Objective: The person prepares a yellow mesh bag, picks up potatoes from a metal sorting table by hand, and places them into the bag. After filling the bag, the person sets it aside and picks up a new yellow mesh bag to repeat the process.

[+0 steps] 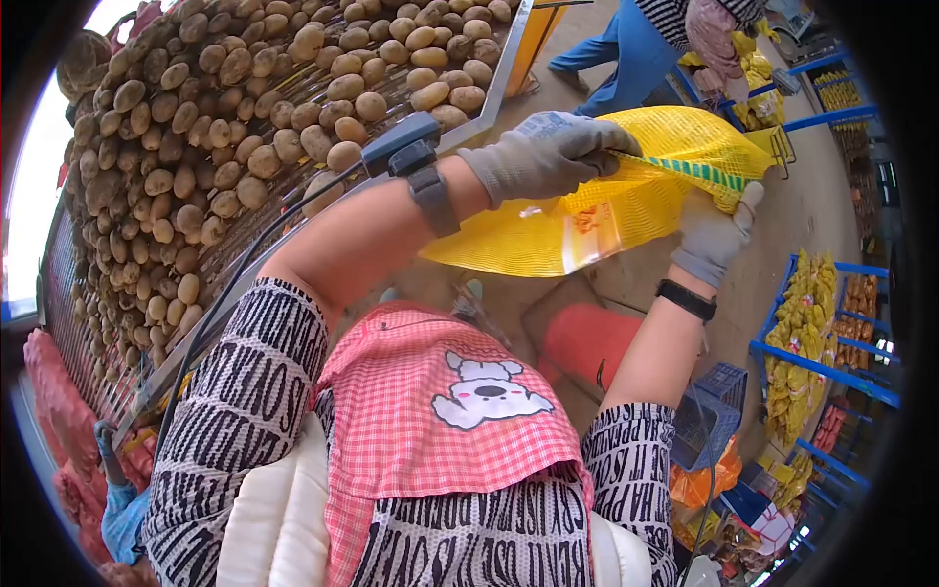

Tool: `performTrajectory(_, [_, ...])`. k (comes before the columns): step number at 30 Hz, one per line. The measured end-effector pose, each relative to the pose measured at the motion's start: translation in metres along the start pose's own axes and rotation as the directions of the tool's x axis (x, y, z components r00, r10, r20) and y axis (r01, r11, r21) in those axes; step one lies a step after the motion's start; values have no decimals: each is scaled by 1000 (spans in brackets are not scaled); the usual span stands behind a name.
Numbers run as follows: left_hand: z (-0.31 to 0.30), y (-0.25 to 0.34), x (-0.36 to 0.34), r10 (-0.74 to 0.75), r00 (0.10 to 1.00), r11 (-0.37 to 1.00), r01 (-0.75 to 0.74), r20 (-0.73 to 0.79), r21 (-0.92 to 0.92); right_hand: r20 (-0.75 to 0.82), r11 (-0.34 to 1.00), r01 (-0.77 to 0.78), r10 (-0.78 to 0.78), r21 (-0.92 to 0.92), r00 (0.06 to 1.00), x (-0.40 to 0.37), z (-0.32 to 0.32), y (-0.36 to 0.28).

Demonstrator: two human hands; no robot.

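The person's left hand [550, 154], in a grey glove, is closed over the upper edge of a yellow mesh bag [626, 201], its fingers curled into the netting. The right hand [714, 235], gloved the same way, pinches the same bag at its 4 o'clock side, just under the green-striped band [722, 179] along the bag's edge. The two hands sit near each other but do not touch, and the bag is stretched between them, held up in the air in front of the chest, at about 1 o'clock from the middle of the view. A white label [590, 235] hangs on the bag's lower face. A dark wrist device [403, 149] with a cable sits on the left forearm, and a black band [687, 299] circles the right wrist. A heap of potatoes [235, 117] fills a metal-edged table [494, 83] from 9 to 12 o'clock of the left hand. At 1 o'clock stands another person [641, 44] in blue trousers. Blue racks [831, 362] with filled yellow bags stand at 3 to 4 o'clock, and red mesh sacks [59, 401] lie at 8 o'clock. A red-checked apron [430, 421] covers the person's front.
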State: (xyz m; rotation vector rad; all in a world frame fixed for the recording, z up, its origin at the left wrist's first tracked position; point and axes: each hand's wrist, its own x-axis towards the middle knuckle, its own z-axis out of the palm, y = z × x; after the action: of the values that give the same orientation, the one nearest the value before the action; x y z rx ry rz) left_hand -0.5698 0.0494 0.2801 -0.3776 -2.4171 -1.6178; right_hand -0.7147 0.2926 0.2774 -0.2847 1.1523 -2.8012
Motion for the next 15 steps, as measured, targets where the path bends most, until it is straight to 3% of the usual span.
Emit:
performTrajectory(2, [10,11,8,25,999,999,-24,33,-49,242,987,-89,55,130,969,-5,-8,-36])
performTrajectory(5, [17,17,16,110,990,974,-90,84,-208,319,996,-80,64,40,946,-19,-2,-63])
performTrajectory(6, [16,17,18,52,991,990,-34,126,-140,240,990,-142,135,8,961,-31,16,-63])
performTrajectory(7, [17,17,19,-5,986,997,18,167,-71,79,978,-98,114,-185,990,-30,7,-53])
performTrajectory(8, [15,4,20,27,984,999,-31,173,21,-81,923,-82,55,-376,995,-31,-12,-40])
performTrajectory(9, [6,2,20,-92,957,993,68,276,95,-156,940,-185,145,-287,977,-46,-24,-24])
performTrajectory(11, [10,-41,13,-137,929,976,68,343,204,-287,908,-386,331,-162,899,-82,-35,5])
performTrajectory(12, [-1,-35,2,-362,810,918,224,462,327,-344,882,-460,403,-102,848,-113,-44,29])
performTrajectory(14, [2,-63,-18,-435,714,890,249,548,382,-404,786,-616,583,57,706,-152,-62,57])
performTrajectory(15, [9,-83,-28,-434,708,891,247,557,381,-405,735,-659,658,162,634,-168,-69,74])
